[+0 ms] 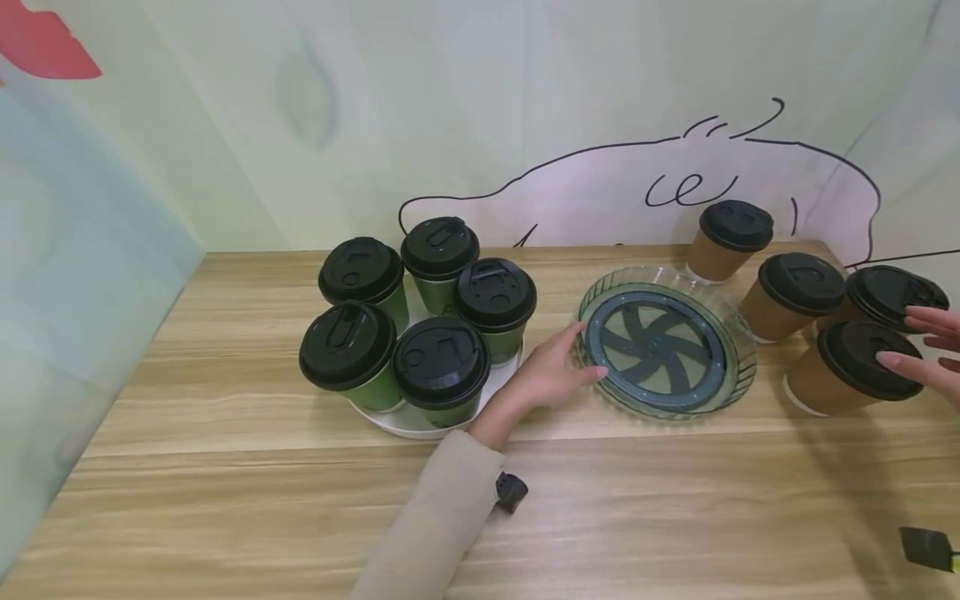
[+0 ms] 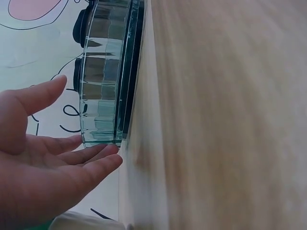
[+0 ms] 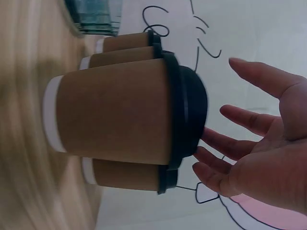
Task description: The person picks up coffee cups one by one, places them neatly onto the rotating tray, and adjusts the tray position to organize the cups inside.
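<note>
A clear round ribbed tray with a blue ring and swirl pattern in its base sits on the table. My left hand is at its left rim, thumb and fingers spread; in the left wrist view the fingertips are right at the tray's wall. Over at the right, my right hand is spread above a brown paper cup with a black lid. Beside that cup stand more brown cups, one close to the tray and another at the back. The right wrist view shows the fingers near the closest cup's lid.
Several green cups with black lids stand grouped on a white round plate left of my left forearm. A wall with line drawings rises behind the wooden table. A small black object shows at the lower right.
</note>
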Available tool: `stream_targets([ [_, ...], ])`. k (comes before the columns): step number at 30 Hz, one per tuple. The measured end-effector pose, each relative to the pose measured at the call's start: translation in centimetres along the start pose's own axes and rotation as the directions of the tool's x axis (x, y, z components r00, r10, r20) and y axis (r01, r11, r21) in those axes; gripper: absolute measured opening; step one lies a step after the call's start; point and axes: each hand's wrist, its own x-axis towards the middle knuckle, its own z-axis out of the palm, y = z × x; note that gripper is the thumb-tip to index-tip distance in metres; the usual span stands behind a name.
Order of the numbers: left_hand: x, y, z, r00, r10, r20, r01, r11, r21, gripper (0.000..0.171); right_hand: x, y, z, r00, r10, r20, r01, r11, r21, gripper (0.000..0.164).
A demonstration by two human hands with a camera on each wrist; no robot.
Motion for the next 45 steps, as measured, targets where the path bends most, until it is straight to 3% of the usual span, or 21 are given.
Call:
stream_targets([
  [4,0.0,-0.1,-0.1,1.000,0.004,0.011,-0.004,1.000,0.003,0.069,0.1,2.4,0.8,1.000,0.010,0.026,-0.011,0.999,0.040,0.076],
  [8,0.0,-0.1,-0.2,1.000,0.007,0.020,-0.007,1.000,0.003,0.071,1.2,6.2,1.5,1.000,-0.003,-0.002,0.003,0.998,0.060,0.081],
  [11,0.0,0.0,-0.2,1.000,0.013,0.026,-0.013,1.000,0.006,0.072,1.6,7.6,1.8,1.000,-0.001,-0.006,0.002,0.998,0.067,0.083],
  [28,0.0,-0.2,-0.3,0.999,0.013,0.050,-0.012,1.000,-0.021,0.076,0.9,6.7,2.7,0.998,0.028,-0.058,-0.025,0.998,0.050,0.082],
  [38,0.1,-0.5,-0.4,0.998,0.012,0.061,-0.011,1.000,-0.014,0.076,0.4,5.9,3.0,0.997,0.064,-0.042,-0.063,0.998,0.022,0.083],
  [45,0.1,-0.6,-0.4,0.998,0.019,0.065,-0.018,1.000,-0.012,0.075,0.5,6.1,2.8,0.995,0.051,-0.086,-0.044,0.996,0.076,0.085],
])
